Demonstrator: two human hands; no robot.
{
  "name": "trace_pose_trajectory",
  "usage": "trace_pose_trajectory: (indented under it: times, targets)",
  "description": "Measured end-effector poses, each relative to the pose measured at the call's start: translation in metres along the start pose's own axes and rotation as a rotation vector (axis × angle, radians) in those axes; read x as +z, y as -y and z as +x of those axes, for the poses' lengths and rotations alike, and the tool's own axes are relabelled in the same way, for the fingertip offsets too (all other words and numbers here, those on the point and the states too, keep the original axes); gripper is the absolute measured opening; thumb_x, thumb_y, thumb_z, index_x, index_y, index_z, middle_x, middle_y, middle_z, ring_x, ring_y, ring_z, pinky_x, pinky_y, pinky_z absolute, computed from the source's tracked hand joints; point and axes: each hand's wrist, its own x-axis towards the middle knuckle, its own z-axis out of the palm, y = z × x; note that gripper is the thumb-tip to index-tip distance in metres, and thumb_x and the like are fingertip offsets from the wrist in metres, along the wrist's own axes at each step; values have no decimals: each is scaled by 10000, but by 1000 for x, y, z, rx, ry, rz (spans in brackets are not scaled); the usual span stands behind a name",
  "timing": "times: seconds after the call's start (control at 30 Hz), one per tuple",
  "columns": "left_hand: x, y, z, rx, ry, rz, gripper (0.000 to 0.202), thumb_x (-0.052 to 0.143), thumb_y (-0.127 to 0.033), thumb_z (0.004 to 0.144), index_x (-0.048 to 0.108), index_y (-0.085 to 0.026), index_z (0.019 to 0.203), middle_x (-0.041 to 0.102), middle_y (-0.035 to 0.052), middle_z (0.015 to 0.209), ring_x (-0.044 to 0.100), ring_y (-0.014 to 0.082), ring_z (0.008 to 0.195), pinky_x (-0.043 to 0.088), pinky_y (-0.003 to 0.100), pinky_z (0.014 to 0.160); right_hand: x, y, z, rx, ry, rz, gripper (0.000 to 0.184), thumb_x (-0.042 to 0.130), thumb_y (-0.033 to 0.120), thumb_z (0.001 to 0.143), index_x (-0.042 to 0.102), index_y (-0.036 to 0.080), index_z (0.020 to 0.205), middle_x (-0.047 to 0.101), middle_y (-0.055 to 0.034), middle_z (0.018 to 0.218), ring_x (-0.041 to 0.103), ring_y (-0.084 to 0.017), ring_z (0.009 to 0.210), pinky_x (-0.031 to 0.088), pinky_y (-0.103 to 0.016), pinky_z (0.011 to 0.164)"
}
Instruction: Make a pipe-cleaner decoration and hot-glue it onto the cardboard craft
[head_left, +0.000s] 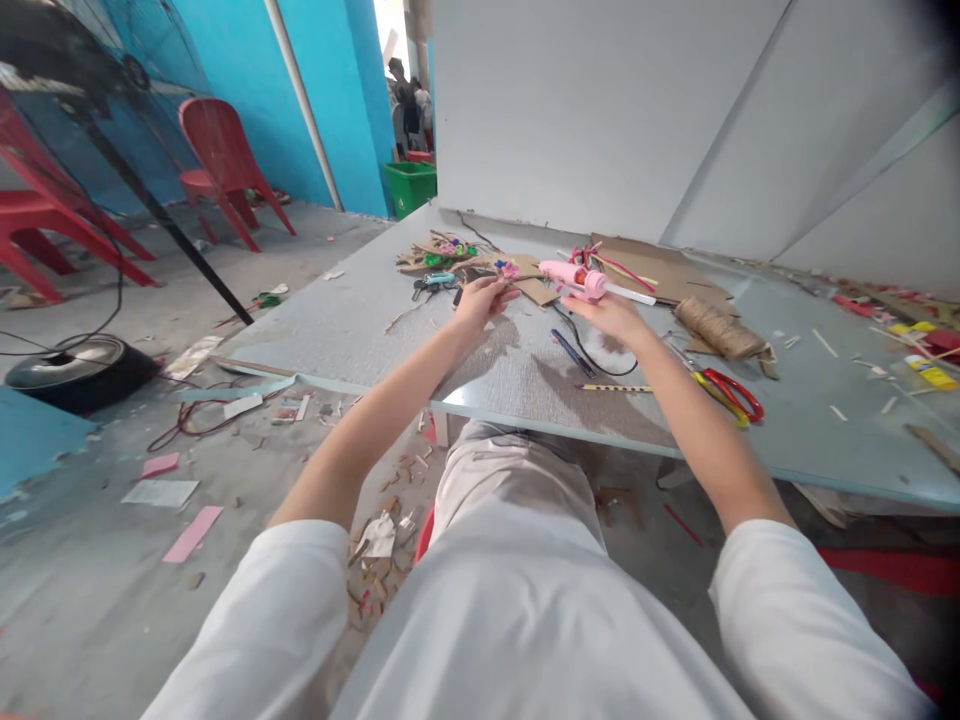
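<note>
My right hand (611,318) is wrapped round a pink hot glue gun (574,278), its nozzle pointing left. A white glue stick (630,292) sticks out of its back end. A short way to the left, my left hand (484,303) has its fingers pinched together, with a small pink-and-blue craft piece (508,268) at the fingertips. What exactly the fingers grip is partly hidden. Just beyond my left hand lie a bundle of brown twisted strips (420,258) with green and purple bits and a teal-handled tool (436,280).
On the grey table (352,320) lie a twine roll (720,325), red-and-yellow pliers (731,395), a dark pen (572,352), a yellow patterned pencil (615,388), cardboard (660,265) and a black cord (600,365). A grey panel (555,110) stands behind. Scraps litter the floor.
</note>
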Motion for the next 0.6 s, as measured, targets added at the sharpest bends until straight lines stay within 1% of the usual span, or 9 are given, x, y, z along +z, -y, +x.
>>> trace_pose_trajectory:
  times: [0.07, 0.13, 0.23, 0.3, 0.43, 0.53, 0.6]
  targets:
    - [0, 1, -1, 10, -16, 13, 287, 527, -345, 918, 560, -129, 1104, 610, 63, 1013, 616, 150, 834, 538, 326, 717, 6, 8, -2, -48, -11, -80, 274, 521, 397, 829, 637, 227, 1010, 677, -60, 1038, 613, -276, 942, 451, -358, 815]
    - [1, 2, -4, 34, -28, 51, 271, 533, -342, 915, 572, -123, 1070, 616, 53, 969, 616, 139, 796, 537, 312, 695, 14, 13, -4, -104, -81, -163, 283, 523, 400, 823, 625, 220, 1016, 679, -70, 1004, 616, -265, 902, 443, -333, 769]
    - [3, 5, -7, 87, -46, 127, 239, 552, -334, 904, 592, -119, 1001, 622, 39, 916, 613, 131, 768, 533, 304, 689, 26, 17, -7, -137, -182, -264, 238, 501, 380, 826, 620, 204, 934, 677, -77, 909, 613, -242, 843, 412, -303, 697]
    - [4, 6, -8, 120, -57, 173, 225, 558, -333, 900, 600, -119, 957, 625, 29, 878, 612, 125, 749, 530, 298, 684, 32, 17, -10, -130, -215, -321, 192, 490, 343, 823, 612, 199, 855, 669, -73, 841, 607, -231, 804, 383, -291, 651]
    - [4, 7, -8, 167, -68, 247, 228, 551, -337, 905, 599, -117, 941, 622, 19, 840, 607, 113, 705, 528, 284, 658, 37, 18, -12, -151, -231, -409, 145, 489, 283, 807, 591, 188, 766, 657, -60, 777, 589, -199, 721, 327, -273, 589]
    - [4, 7, -7, 196, -74, 294, 233, 542, -342, 910, 597, -120, 952, 622, 20, 845, 604, 110, 698, 527, 280, 653, 37, 20, -14, -165, -228, -438, 116, 504, 260, 797, 586, 182, 770, 656, -61, 795, 582, -189, 717, 304, -267, 576]
    - [4, 7, -6, 220, -71, 322, 235, 540, -345, 911, 597, -121, 950, 622, 20, 842, 603, 110, 694, 527, 280, 653, 36, 22, -15, -149, -227, -459, 110, 515, 258, 798, 588, 178, 780, 653, -64, 799, 582, -191, 721, 291, -268, 565]
